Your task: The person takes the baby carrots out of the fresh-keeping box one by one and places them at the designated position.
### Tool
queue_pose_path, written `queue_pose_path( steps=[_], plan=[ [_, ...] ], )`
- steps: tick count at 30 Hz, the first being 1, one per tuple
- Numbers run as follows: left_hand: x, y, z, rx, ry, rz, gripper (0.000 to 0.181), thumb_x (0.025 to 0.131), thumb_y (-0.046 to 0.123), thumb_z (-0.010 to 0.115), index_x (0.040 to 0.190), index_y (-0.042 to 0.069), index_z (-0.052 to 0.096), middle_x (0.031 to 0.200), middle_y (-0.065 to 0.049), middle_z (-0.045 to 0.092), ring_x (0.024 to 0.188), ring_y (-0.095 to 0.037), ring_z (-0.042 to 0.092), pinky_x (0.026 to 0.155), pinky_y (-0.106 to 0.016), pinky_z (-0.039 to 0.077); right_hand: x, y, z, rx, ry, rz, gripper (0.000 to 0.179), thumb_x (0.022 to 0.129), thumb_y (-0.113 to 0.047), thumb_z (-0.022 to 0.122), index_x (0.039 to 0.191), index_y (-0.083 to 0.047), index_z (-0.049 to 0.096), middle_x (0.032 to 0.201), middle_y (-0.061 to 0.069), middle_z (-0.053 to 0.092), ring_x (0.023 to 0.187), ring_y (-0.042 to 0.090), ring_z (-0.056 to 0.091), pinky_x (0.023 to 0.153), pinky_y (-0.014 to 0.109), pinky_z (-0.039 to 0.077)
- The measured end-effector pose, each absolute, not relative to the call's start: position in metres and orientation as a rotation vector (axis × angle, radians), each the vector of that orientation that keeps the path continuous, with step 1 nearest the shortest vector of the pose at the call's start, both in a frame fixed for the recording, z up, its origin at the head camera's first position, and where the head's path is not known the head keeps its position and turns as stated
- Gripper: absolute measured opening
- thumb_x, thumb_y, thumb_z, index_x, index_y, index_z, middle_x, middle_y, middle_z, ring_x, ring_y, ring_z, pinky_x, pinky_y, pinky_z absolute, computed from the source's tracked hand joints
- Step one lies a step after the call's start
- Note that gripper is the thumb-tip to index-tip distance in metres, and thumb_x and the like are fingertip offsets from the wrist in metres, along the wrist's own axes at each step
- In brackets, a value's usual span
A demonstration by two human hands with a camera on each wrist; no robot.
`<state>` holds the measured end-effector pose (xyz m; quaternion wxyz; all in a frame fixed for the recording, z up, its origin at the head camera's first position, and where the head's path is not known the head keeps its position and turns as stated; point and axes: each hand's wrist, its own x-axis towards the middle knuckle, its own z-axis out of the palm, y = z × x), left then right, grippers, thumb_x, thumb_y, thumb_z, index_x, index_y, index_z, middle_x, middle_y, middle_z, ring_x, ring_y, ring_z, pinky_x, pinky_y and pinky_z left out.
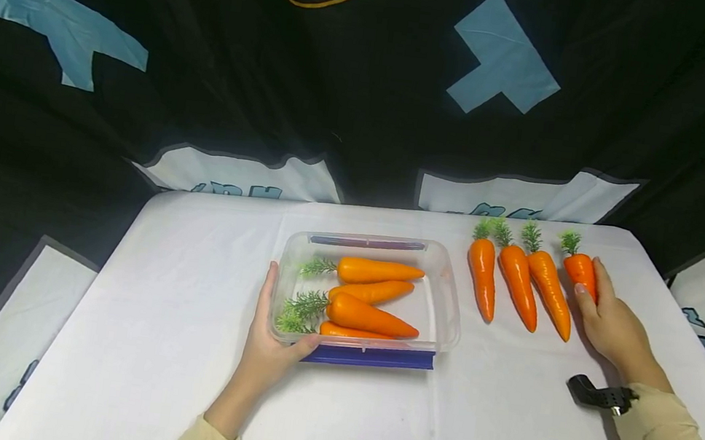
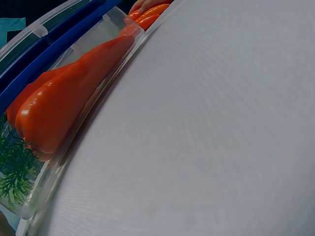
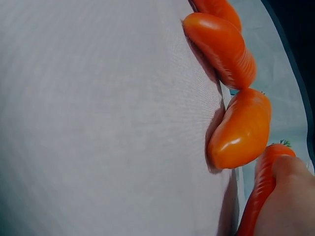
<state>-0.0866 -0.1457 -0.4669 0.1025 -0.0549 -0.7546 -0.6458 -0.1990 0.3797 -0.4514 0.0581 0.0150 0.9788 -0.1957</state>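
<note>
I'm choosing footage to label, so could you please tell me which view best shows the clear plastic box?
The head view shows the clear plastic box almost whole, the left hand covering one corner. The left wrist view shows a cropped section; the right wrist view, none.

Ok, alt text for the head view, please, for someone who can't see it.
A person's right hand grips a carrot beside three loose carrots on a white table; their left hand holds a clear container with four visible carrots inside.

Orange carrots [image 1: 518, 287], green tops [image 1: 311, 303] – clear box [image 1: 448, 305], blue clip [image 1: 375, 357] – white tablecloth [image 1: 171, 300], black curtain [image 1: 342, 87]
</note>
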Motion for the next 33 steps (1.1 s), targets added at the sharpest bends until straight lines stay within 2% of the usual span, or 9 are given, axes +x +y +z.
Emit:
queue_pose_path(
  steps=[2, 9, 20, 27, 33],
  plan=[
    [-0.0869, -0.1456, -0.4671, -0.164, -2.226, -1.909, 0.122, 0.072, 0.019, 0.086, 0.160, 0.033, 0.004, 0.169, 0.000, 0.004, 0.155, -0.023, 0.008, 0.122, -0.062, 0.011, -0.1994, 0.3797, -0.4512, 0.041, 2.963, -0.566, 0.079, 0.105, -0.054, 0.023, 0.157, -0.009, -0.016, 0.144, 0.044, 0.031, 0.121, 0.062, 0.041, 0.098, 0.078, 0.033],
    [-0.0877, -0.1452, -0.4679, -0.168, -2.227, -1.912, 0.121, 0.072, 0.019, 0.086, 0.158, 0.041, 0.004, 0.169, 0.001, 0.004, 0.155, -0.023, 0.009, 0.122, -0.061, 0.013, -0.2000, 0.3787, -0.4510, 0.057, 2.943, -0.521, 0.080, 0.104, -0.058, 0.019, 0.157, -0.009, -0.015, 0.141, 0.045, 0.033, 0.119, 0.062, 0.043, 0.097, 0.078, 0.034],
    [-0.0878, -0.1449, -0.4670, -0.162, -2.234, -1.899, 0.121, 0.072, 0.020, 0.086, 0.158, 0.041, 0.004, 0.169, 0.002, 0.004, 0.155, -0.023, 0.008, 0.122, -0.062, 0.012, -0.2015, 0.3781, -0.4507, 0.071, 2.911, -0.463, 0.079, 0.102, -0.061, 0.016, 0.158, -0.013, -0.014, 0.137, 0.046, 0.036, 0.113, 0.062, 0.047, 0.093, 0.079, 0.037],
    [-0.0871, -0.1451, -0.4667, -0.169, -2.224, -1.912, 0.121, 0.073, 0.020, 0.087, 0.158, 0.041, 0.004, 0.169, 0.000, 0.005, 0.155, -0.024, 0.009, 0.122, -0.062, 0.013, -0.2022, 0.3768, -0.4467, 0.067, 2.892, -0.428, 0.076, 0.103, -0.059, 0.013, 0.158, -0.014, -0.014, 0.137, 0.046, 0.036, 0.115, 0.063, 0.045, 0.093, 0.079, 0.036],
    [-0.0873, -0.1451, -0.4676, -0.170, -2.228, -1.905, 0.120, 0.073, 0.021, 0.086, 0.158, 0.040, 0.004, 0.169, 0.003, 0.005, 0.155, -0.026, 0.010, 0.122, -0.062, 0.015, -0.2038, 0.3773, -0.4463, 0.058, 2.885, -0.396, 0.077, 0.102, -0.061, 0.013, 0.157, -0.014, -0.014, 0.135, 0.047, 0.037, 0.114, 0.063, 0.046, 0.092, 0.078, 0.038]
  ],
)
